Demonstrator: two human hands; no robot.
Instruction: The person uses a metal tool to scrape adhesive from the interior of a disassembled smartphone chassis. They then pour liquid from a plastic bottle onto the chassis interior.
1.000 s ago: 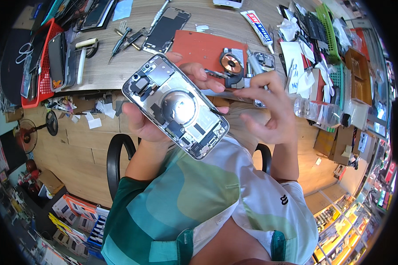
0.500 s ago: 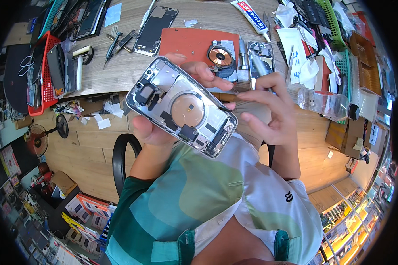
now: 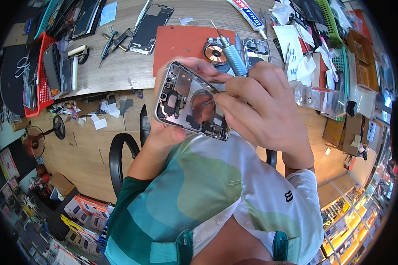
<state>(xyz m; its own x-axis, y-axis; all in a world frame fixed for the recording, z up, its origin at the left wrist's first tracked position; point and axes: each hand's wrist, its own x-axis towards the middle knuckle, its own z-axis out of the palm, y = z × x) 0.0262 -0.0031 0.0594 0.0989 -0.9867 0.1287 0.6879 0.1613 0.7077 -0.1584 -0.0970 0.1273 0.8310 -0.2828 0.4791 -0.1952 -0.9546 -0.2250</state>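
My left hand (image 3: 172, 132) holds an open phone housing (image 3: 185, 90), tilted, with its inner parts and a round plate showing. My right hand (image 3: 265, 106) is closed around a blue-grey screwdriver (image 3: 234, 57) that points away from me, while its fingertips reach the housing's right edge; whether they pinch a small part there is hidden. Beyond the housing, a copper coil part (image 3: 215, 54) lies on the red mat (image 3: 177, 48), with a second phone housing (image 3: 256, 51) to its right and a dark screen panel (image 3: 150, 31) to the left.
The wooden desk (image 3: 101, 81) also carries a red basket (image 3: 44, 84), small tools (image 3: 110, 44), a glue tube (image 3: 247, 15), papers (image 3: 287, 48) and green baskets (image 3: 329, 26). A plastic bottle (image 3: 323, 101) lies at the right. A black chair armrest (image 3: 117, 163) is beside me.
My right hand has moved in from the right onto the housing, and the screwdriver has swung across over the mat. The housing has turned and tilted in my left hand.
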